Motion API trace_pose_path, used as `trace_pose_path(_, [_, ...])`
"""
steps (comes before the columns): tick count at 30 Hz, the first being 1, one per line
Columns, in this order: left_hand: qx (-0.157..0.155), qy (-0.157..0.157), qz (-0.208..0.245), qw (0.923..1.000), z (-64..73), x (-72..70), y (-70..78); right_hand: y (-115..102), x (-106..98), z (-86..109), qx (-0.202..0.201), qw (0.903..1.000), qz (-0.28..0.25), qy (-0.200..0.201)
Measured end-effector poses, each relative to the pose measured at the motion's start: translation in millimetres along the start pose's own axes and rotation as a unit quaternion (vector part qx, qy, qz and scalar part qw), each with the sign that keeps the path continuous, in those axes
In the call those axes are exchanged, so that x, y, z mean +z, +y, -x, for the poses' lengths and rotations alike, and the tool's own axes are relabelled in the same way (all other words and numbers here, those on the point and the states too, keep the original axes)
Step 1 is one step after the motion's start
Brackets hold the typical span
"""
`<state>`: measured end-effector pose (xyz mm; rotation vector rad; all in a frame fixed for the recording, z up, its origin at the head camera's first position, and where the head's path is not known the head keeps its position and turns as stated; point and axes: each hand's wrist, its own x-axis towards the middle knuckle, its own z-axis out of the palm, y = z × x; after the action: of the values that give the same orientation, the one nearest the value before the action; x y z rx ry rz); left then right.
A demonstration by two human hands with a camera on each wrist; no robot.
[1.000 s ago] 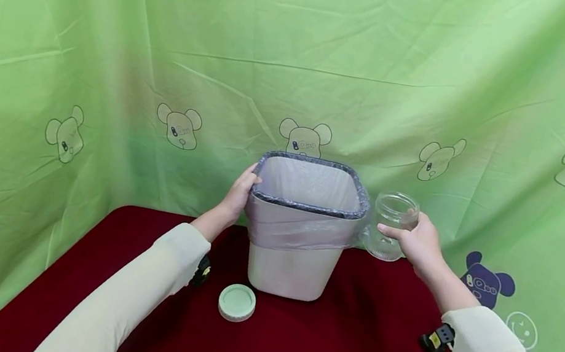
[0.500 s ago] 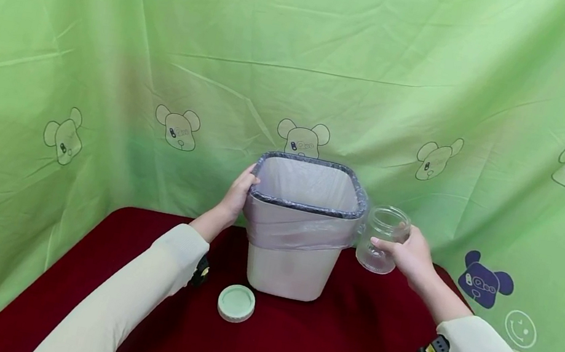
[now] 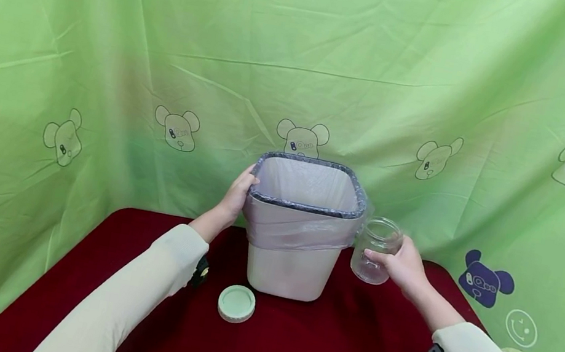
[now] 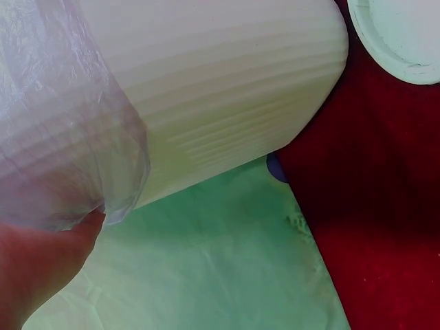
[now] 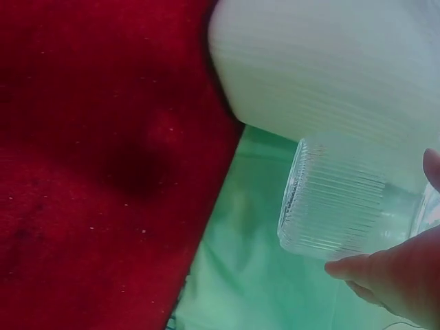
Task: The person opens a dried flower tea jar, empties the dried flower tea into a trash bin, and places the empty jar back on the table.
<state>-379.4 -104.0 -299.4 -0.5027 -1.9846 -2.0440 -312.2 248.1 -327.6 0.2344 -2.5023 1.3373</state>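
A whitish trash bin (image 3: 289, 270) stands upright on the dark red cloth, lined with a thin clear bag (image 3: 301, 232) folded down over its rim. At the bin's upper left side, my left hand (image 3: 235, 196) grips it, with fingers against the bag; part of the hand is hidden. On the other side my right hand (image 3: 406, 265) holds a clear jar (image 3: 375, 254) without a lid, mouth upward, just beside the bin. Ribbed walls show on the jar (image 5: 333, 203) in the right wrist view. A pale green round lid (image 3: 236, 303) lies on the cloth before the bin.
Dark red cloth (image 3: 287, 351) covers the table, whose back edge (image 3: 147, 211) runs behind the bin. A green printed curtain (image 3: 252, 90) hangs close behind and on both sides.
My right hand has lowered the jar from near the bin's rim to further down its right side, bringing it slightly leftward. The left hand, bin and lid have stayed in place.
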Motion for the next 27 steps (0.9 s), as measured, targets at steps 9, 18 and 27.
trace_pose_path(9, [-0.005,-0.001,0.0,1.0,-0.6,0.3,0.2,10.7,6.2,6.0,-0.008,0.9996,0.02,-0.017])
trace_pose_path(18, [-0.012,0.003,0.0,0.9999,0.1,-0.4,-2.2,21.6,12.2,11.3,-0.011,0.9995,0.022,-0.022])
trace_pose_path(27, [-0.014,0.003,0.003,0.9999,-0.5,0.0,-2.0,30.9,19.9,16.8,-0.03,0.999,0.019,-0.028])
